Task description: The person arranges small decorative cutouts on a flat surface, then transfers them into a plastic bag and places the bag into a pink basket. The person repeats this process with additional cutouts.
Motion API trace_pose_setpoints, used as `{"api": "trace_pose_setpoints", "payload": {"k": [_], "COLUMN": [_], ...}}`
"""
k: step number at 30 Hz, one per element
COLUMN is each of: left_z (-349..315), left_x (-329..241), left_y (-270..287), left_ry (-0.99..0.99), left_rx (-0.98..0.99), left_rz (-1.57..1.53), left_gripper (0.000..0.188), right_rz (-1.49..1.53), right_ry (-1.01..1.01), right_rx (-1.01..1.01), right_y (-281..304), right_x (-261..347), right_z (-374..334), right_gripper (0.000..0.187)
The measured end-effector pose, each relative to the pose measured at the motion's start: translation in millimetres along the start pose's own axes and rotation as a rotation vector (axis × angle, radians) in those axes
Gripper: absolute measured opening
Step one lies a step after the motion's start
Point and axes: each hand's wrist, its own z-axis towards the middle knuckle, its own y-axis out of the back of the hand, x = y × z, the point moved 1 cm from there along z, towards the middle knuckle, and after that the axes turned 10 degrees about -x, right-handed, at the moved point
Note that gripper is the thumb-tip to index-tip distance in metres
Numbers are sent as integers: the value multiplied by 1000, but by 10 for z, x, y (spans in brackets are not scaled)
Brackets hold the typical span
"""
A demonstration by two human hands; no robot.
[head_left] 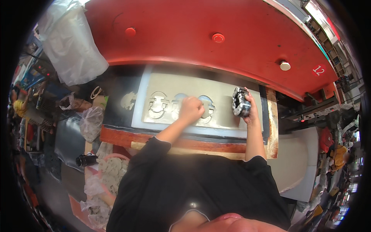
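Note:
A pale beige sheet (228, 86) lies on a white cutting board (138, 116) in front of me. Three rounded shapes are cut into it in a row: a left cut-out (157, 106), a middle one partly covered by my hand, and a right cut-out (207, 107). My left hand (192, 110) is over the sheet between the middle and right shapes, its fingers curled together; whether they pinch anything is hidden. Toward the sheet's right end, my right hand (252, 108) grips a black and silver metal cutting die (240, 102), turned on its side.
A red machine beam (174, 42) with round buttons spans the far side. Left of the board lie loose cut pieces (128, 100). A pink basin (125, 157) of cut pieces stands at lower left, and more sheet material (290, 158) at right. A plastic bag (73, 50) hangs upper left.

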Motion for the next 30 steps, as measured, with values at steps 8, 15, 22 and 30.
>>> {"api": "trace_pose_setpoints", "payload": {"k": [8, 15, 22, 30], "left_z": [-58, -66, -50, -32], "left_x": [-1, 21, 7, 16], "left_y": [40, 27, 30, 55], "left_ry": [60, 57, 61, 97], "left_rx": [-6, 8, 43, 99], "left_rz": [-14, 18, 45, 16], "left_gripper": [15, 14, 12, 17], "right_rz": [-1707, -1783, -1798, -1617], "right_ry": [534, 554, 537, 877], "right_rx": [-198, -202, -191, -350], "right_y": [-478, -587, -640, -451], "right_x": [-174, -245, -273, -356], "right_z": [-335, -420, -459, -646], "right_gripper": [71, 70, 72, 71]}}
